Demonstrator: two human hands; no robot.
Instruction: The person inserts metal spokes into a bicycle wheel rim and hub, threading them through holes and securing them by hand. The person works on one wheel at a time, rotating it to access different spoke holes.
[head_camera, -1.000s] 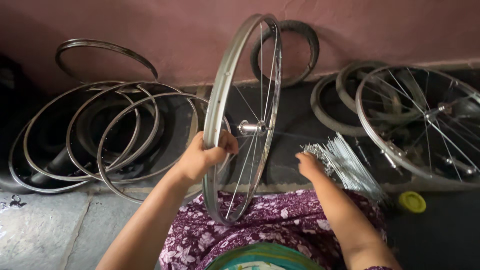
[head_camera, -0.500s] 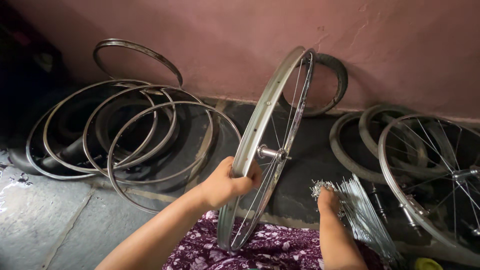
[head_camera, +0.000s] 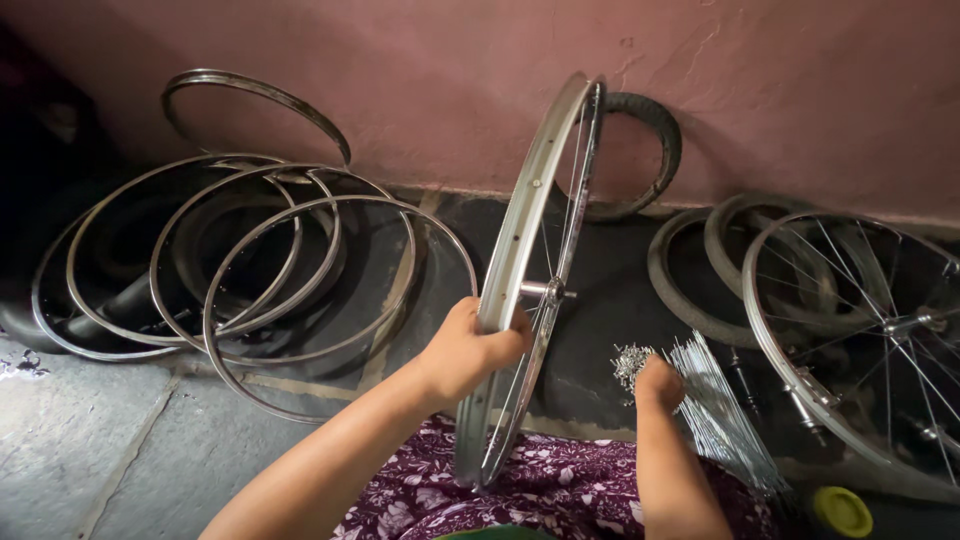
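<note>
Upright, wheel rim (head_camera: 520, 250) edge-on, lap-to-wall.

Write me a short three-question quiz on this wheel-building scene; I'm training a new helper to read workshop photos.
1. True or false: the left hand grips the rim of the upright spoked wheel.
2. What is the right hand reaching into?
A. the yellow cap
B. the bundle of loose spokes
C. the tyre against the wall
3. What lies on the floor to the left of the held wheel?

Key
1. True: the fingers wrap the rim below the hub.
2. B
3. Several bare rims without spokes, overlapping one another.
</note>
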